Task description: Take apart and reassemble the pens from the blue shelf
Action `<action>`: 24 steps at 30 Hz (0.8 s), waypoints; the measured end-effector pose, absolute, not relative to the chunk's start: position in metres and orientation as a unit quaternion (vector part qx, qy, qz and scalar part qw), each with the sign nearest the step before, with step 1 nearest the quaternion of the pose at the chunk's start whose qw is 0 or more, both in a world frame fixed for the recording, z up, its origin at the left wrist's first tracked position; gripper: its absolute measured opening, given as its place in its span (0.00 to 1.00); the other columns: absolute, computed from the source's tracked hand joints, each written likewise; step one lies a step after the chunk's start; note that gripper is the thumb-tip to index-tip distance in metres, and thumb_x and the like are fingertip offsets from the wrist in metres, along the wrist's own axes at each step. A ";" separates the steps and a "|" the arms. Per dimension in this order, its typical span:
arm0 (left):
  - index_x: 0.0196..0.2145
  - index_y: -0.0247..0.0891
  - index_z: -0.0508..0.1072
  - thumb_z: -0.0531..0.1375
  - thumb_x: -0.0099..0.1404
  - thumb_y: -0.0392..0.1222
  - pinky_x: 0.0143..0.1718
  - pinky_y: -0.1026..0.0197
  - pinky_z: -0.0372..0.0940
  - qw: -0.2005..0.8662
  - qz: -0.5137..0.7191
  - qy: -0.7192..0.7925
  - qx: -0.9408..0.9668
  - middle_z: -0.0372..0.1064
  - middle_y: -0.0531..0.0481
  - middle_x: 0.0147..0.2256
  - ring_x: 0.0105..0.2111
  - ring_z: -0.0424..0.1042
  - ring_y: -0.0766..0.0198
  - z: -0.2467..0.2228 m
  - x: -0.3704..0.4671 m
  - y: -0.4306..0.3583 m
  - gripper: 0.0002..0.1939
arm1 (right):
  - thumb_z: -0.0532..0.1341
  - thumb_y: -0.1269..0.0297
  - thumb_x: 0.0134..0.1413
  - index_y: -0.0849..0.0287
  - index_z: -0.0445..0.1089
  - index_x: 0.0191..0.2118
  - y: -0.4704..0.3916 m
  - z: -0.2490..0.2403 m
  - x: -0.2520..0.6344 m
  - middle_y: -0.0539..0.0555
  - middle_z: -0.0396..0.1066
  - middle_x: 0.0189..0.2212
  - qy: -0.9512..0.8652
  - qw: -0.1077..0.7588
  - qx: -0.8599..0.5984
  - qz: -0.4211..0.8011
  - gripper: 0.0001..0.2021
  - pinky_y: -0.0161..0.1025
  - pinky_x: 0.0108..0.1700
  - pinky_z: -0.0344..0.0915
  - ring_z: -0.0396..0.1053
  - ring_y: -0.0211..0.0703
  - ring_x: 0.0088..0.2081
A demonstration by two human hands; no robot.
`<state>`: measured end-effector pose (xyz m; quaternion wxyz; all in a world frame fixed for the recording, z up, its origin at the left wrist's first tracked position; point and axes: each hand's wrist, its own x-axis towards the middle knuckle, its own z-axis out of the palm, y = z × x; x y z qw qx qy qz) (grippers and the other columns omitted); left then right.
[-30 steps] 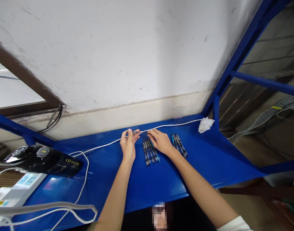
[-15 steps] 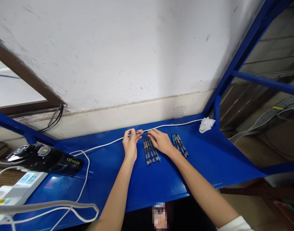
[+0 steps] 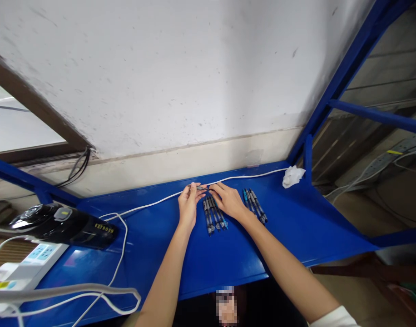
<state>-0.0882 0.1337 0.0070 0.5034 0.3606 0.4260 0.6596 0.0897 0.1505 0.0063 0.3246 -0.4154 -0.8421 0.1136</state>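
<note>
My left hand (image 3: 188, 204) pinches a dark pen barrel with a grey grip (image 3: 201, 188) just above the back of the blue table. My right hand (image 3: 226, 200) is closed at the pen's right end. Its fingertips hold a thin dark rod that looks like a pen refill (image 3: 208, 189), in line with the barrel; the fingers hide most of it. Below the hands lies a row of several pens (image 3: 214, 217), one with a light blue end, partly covered by my right hand. Right of that hand rests a second group of several pens (image 3: 255, 206), one of them blue.
The blue table (image 3: 150, 245) meets a pale wall behind. Crumpled white tissue (image 3: 293, 176) sits at the back right, and a white cable (image 3: 153, 202) runs along the back. On the left are a black bottle-shaped object (image 3: 68, 227), a white power strip (image 3: 46, 261) and looping cords.
My left hand has moved to the right with the pen barrel, so the gap to my right fingertips is narrower and less of the thin rod shows. My right hand stays about where it was.
</note>
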 end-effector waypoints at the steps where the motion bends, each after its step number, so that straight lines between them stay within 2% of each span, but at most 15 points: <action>1: 0.45 0.38 0.79 0.69 0.66 0.59 0.45 0.55 0.73 0.507 0.655 0.423 0.367 0.84 0.39 0.44 0.42 0.83 0.55 0.007 -0.087 0.133 0.22 | 0.54 0.64 0.78 0.50 0.70 0.57 0.150 0.007 0.090 0.57 0.77 0.51 -0.841 0.327 -0.415 0.118 0.11 0.39 0.43 0.67 0.76 0.49 0.48; 5: 0.46 0.38 0.80 0.76 0.59 0.50 0.47 0.55 0.73 0.520 0.644 0.414 0.379 0.84 0.40 0.45 0.45 0.82 0.54 0.006 -0.084 0.132 0.21 | 0.54 0.63 0.78 0.51 0.69 0.56 0.150 0.007 0.090 0.56 0.78 0.50 -0.832 0.340 -0.418 0.132 0.09 0.39 0.43 0.68 0.77 0.49 0.47; 8: 0.46 0.38 0.79 0.78 0.57 0.46 0.48 0.54 0.73 0.523 0.646 0.409 0.377 0.84 0.40 0.44 0.44 0.82 0.55 0.006 -0.084 0.133 0.22 | 0.54 0.61 0.78 0.52 0.69 0.55 0.150 0.006 0.090 0.56 0.79 0.50 -0.829 0.345 -0.418 0.138 0.09 0.40 0.43 0.68 0.78 0.49 0.47; 14: 0.47 0.40 0.78 0.77 0.58 0.46 0.49 0.54 0.72 0.511 0.670 0.407 0.352 0.82 0.44 0.43 0.43 0.81 0.57 0.001 -0.087 0.137 0.21 | 0.57 0.60 0.76 0.53 0.66 0.58 0.150 0.002 0.088 0.59 0.79 0.50 -0.822 0.350 -0.424 0.149 0.11 0.41 0.44 0.69 0.79 0.51 0.47; 20: 0.49 0.42 0.76 0.76 0.59 0.48 0.50 0.56 0.70 0.487 0.696 0.408 0.334 0.80 0.48 0.42 0.42 0.79 0.61 -0.003 -0.093 0.141 0.23 | 0.55 0.59 0.77 0.53 0.65 0.51 0.151 0.001 0.088 0.57 0.79 0.43 -0.822 0.344 -0.433 0.139 0.06 0.40 0.41 0.67 0.78 0.51 0.42; 24: 0.49 0.43 0.76 0.76 0.59 0.49 0.49 0.56 0.71 0.484 0.691 0.412 0.345 0.81 0.48 0.41 0.42 0.79 0.61 -0.002 -0.093 0.141 0.24 | 0.54 0.60 0.77 0.53 0.65 0.50 0.151 0.001 0.088 0.56 0.78 0.43 -0.827 0.344 -0.422 0.138 0.05 0.40 0.42 0.67 0.77 0.50 0.42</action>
